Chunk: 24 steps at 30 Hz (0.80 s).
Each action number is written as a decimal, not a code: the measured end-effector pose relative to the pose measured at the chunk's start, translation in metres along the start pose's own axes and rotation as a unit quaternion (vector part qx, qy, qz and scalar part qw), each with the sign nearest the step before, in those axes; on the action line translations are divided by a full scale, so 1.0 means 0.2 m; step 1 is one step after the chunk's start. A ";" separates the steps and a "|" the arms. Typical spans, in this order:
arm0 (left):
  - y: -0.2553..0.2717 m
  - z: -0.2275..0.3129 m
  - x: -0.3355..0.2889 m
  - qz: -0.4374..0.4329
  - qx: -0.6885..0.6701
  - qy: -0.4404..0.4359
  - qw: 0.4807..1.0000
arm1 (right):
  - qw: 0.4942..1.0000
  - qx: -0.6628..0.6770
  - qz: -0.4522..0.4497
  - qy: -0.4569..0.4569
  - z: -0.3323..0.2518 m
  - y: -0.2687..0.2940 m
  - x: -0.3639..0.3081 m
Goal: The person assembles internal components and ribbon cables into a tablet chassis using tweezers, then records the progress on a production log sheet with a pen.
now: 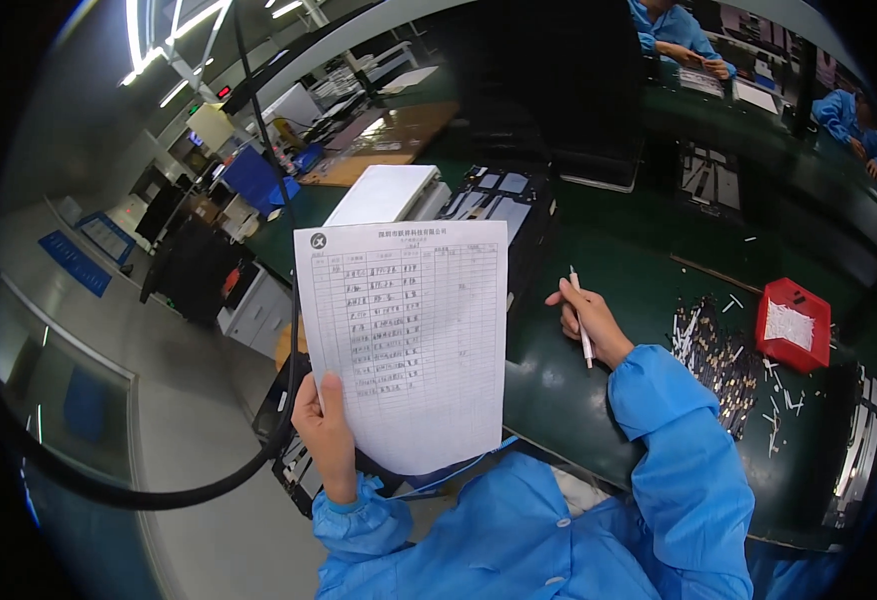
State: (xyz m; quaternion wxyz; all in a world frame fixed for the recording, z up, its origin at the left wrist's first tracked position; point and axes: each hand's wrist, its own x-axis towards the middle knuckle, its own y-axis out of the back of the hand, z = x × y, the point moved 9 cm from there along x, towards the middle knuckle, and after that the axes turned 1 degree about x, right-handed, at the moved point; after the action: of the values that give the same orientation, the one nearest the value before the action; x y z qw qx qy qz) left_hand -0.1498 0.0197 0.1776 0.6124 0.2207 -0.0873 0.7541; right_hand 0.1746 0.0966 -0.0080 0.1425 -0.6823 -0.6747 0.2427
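Observation:
My left hand pinches a white paper form by its lower left edge, thumb on the front. The sheet is held upright, facing me, with a printed table and handwritten entries in its upper rows. My right hand is closed around a slim white pen-like tool with a narrow dark tip pointing away from me. It stays over the green tabletop, to the right of the sheet and apart from it. Blue sleeves cover both my forearms.
Right of my right hand lie many small dark and metallic parts, beside a red tray of small white pieces. Flat black panels lie farther back. A black cable loops on the left. Co-workers in blue sit across.

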 end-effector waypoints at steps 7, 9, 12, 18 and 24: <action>0.07 0.10 0.07 -0.007 0.055 0.003 0.998 | 1.000 -0.014 -0.009 0.017 -0.02 0.01 0.01; 0.10 0.09 0.13 -0.039 0.043 0.031 0.998 | 0.999 -0.030 -0.018 0.018 0.00 -0.02 0.02; 0.10 -0.02 0.34 -0.146 0.069 0.074 0.984 | 0.999 -0.034 -0.015 0.019 -0.02 -0.03 0.01; 0.08 0.01 0.76 -0.190 0.009 0.053 0.980 | 0.999 -0.027 -0.016 0.010 -0.01 -0.07 0.01; 0.08 -0.13 1.20 -0.230 -0.002 0.086 0.969 | 1.000 -0.026 -0.002 0.004 -0.01 -0.03 0.00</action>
State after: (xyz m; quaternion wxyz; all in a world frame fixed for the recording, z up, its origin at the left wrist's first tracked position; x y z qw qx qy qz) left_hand -0.2077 0.2392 0.2623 0.7753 0.1676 0.0177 0.6087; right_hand 0.1713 0.0981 -0.0038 0.1283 -0.6856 -0.6814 0.2219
